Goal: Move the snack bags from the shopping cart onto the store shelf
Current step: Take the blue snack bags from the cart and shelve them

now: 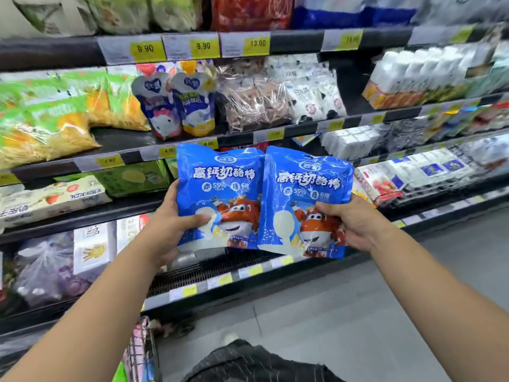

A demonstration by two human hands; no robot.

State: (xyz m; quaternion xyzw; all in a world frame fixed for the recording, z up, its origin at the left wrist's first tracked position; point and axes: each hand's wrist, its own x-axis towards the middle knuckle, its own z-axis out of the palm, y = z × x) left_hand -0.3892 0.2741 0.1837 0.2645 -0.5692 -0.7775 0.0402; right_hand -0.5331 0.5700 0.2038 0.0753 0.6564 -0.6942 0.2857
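Presently, the person is holding two blue snack bags up in front of the store shelf (192, 277), one in each hand. The left hand (170, 224) is gripping the left bag (220, 188) at its lower left edge, thumb lying across the front face, the other fingers hidden behind. The right hand (355, 219) is gripping the right bag (305, 194) at its lower right edge in the same way. Both grips are closed on their bags.

Each bag is rising upward from its grip, long axis roughly upright, printed face turned toward the camera. The two are meeting edge to edge between the grips, the right bag appearing to overlap the left slightly. Both bags are clear of the shopping cart (143, 354), which is showing only as a corner well below the left forearm.

The relation governing the next move: the shelving lies straight ahead, beyond the bags. Just below the grips, a dark slotted shelf bed is showing bare, and this appears the likeliest landing spot, though that is a judgement only. Above the grips, the tier holding the spouted pouches (176, 106) and clear-wrapped packs (253, 103) is already crowded. Both hands look about equally near the shelf. Neighbouring cartons beside the left grip and the projecting price rail (248, 271) would be the likely obstructions.
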